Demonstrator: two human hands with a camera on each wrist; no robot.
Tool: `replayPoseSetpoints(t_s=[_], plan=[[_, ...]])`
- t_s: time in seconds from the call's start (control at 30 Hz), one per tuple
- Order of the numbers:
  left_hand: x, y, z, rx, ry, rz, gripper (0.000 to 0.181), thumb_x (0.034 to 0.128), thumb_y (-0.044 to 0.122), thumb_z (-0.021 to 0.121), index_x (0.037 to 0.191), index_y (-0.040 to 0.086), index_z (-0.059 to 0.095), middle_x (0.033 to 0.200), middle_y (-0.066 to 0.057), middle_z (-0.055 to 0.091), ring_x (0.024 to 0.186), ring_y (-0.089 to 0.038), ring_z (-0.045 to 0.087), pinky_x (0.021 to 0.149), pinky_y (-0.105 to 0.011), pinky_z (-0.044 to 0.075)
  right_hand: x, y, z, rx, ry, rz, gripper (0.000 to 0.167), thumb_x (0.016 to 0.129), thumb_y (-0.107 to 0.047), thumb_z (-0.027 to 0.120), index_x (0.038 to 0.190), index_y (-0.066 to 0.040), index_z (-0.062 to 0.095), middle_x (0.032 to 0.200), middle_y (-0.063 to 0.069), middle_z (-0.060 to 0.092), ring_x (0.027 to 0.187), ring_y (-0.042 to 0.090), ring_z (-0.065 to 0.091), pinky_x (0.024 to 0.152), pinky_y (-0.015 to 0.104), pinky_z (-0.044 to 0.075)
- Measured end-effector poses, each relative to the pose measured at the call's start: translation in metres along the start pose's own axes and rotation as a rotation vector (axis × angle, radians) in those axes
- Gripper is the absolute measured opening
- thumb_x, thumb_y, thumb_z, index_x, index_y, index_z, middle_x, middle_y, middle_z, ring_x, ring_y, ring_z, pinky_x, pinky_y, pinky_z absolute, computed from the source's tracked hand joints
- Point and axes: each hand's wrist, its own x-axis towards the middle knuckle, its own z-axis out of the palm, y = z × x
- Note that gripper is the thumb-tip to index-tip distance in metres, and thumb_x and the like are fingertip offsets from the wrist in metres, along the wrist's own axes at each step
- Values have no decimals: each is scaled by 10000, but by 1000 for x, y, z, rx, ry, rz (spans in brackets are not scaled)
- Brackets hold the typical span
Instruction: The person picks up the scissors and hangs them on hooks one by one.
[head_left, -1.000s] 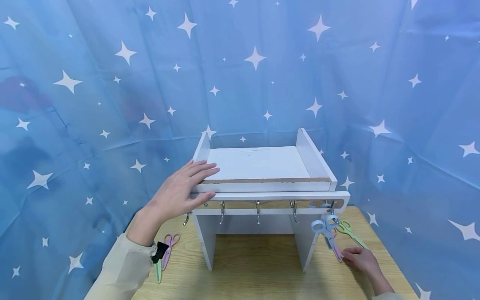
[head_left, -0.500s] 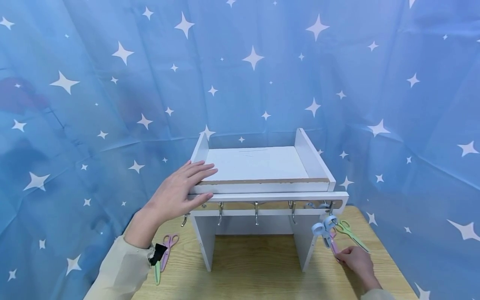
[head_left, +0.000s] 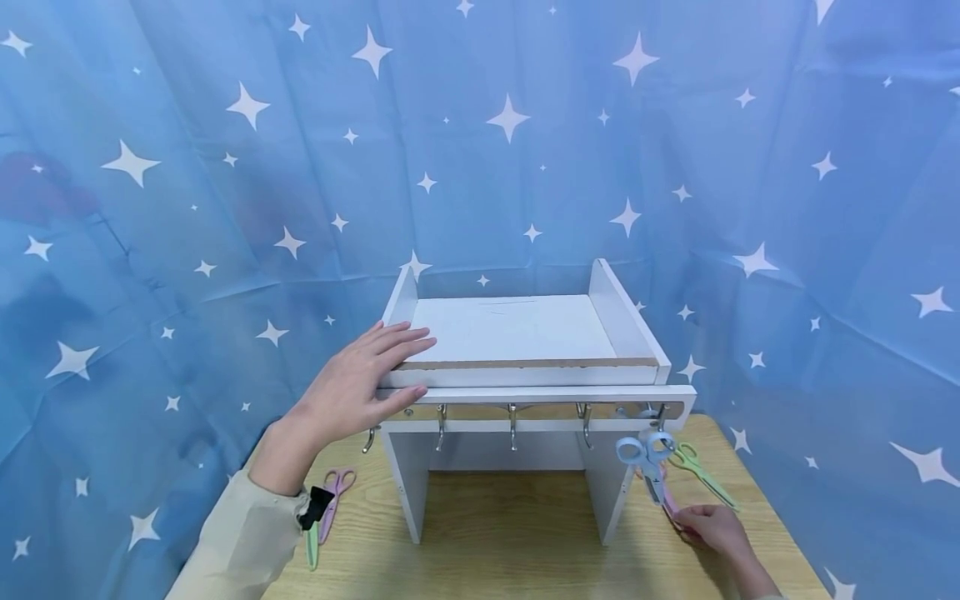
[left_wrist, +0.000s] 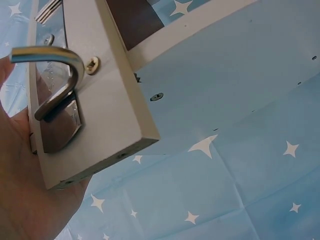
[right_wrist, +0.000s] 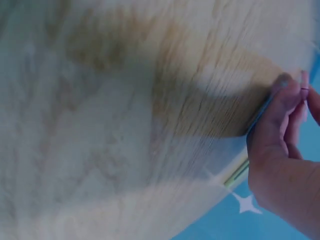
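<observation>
Blue scissors (head_left: 649, 470) already hung; green scissors (head_left: 702, 475) lay unhung near the table's (head_left: 517, 533) right edge. Left fingers (head_left: 408, 350) were spread; right fingers (head_left: 692, 515) pinched pink scissors (head_left: 670, 500).

Creased blue cloth (head_left: 450, 58) with white stars behind wood-grain tabletop (head_left: 517, 517).

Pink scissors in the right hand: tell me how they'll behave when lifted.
The pink scissors look slim, so probably light. Their straight visible length suggests they're stiff. Pinched near one end by the right hand, they may tilt or swing.
</observation>
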Motion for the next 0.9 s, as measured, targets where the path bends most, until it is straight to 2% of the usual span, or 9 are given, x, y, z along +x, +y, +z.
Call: replayPoseSetpoints(t_s=[0.1,0.17,0.23,0.37,0.5,0.63,0.77,0.9], plan=[[0,0,0,-3,1,1,598,944,429,629,1487,228,484,1533,-13,485,1474,-242,385,1286,-431,219,-4,2,-6,136,-43,32,306,903,-68,669,1042,204,659,707,-27,694,629,34,665,612,168,597],[0,0,1,-5,1,1,598,944,429,630,1488,229,483,1533,-12,485,1473,-242,386,1287,-431,218,-8,0,-11,172,-59,44,302,925,-92,659,1065,176,675,714,-31,707,634,34,671,606,168,592],[0,0,1,-6,0,2,600,944,429,631,1489,227,482,1535,-12,484,1474,-242,385,1286,-433,219,-13,-3,-17,183,-58,41,251,934,-138,665,1023,87,730,710,-60,710,640,18,667,606,161,580],[0,0,1,-8,3,2,602,943,428,634,1488,223,483,1534,-14,485,1473,-244,385,1283,-442,225,-22,-17,-28,325,-64,43,127,954,-152,650,891,-106,750,724,-84,709,672,-3,675,627,151,585],[0,0,1,-10,4,0,606,940,430,638,1488,223,484,1535,-16,484,1471,-243,388,1285,-440,222,-32,-38,-38,516,-86,13,237,972,-71,607,811,-208,714,773,-70,704,726,-2,689,719,133,604],[0,-1,2,-8,2,-2,610,939,439,637,1489,225,483,1538,-16,480,1475,-241,383,1288,-432,214,-47,-59,-48,654,-94,-43,319,969,-22,599,780,-247,724,801,-71,702,764,6,697,774,147,610],[0,-1,2,-5,1,-2,610,939,443,634,1489,227,483,1542,-16,475,1482,-239,372,1290,-427,210,-65,-82,-57,766,-94,-84,283,965,-28,620,798,-220,745,825,-60,689,782,31,709,784,171,617],[-1,-1,1,-4,-3,-1,610,940,442,631,1491,229,479,1549,-15,465,1490,-237,358,1290,-426,209,-84,-104,-63,889,-85,-93,231,956,-42,641,826,-189,764,825,-48,723,779,59,723,774,196,627]])
